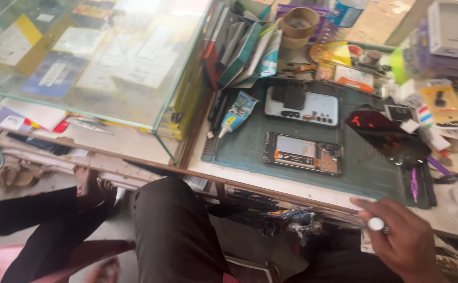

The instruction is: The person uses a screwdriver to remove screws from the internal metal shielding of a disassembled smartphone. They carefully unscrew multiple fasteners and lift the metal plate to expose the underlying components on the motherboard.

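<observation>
My right hand (399, 238) rests at the near edge of the workbench, bottom right, fingers stretched to the left. A small white round thing (375, 224) sits at one finger; whether it is held or worn is unclear. Just beyond the hand lies a green work mat (368, 170). On the mat lies an opened phone (302, 153) with its insides showing. Behind that phone is a white back cover (302, 107). A dark red phone panel (383, 133) lies to the right. My left hand is out of view.
A glue tube (236, 112) lies at the mat's left edge, and a purple tool (413, 184) near my hand. A tape roll (298, 23), boxes and packets crowd the back. A glass display case (92, 57) fills the left. Another person's legs (40, 225) are at lower left.
</observation>
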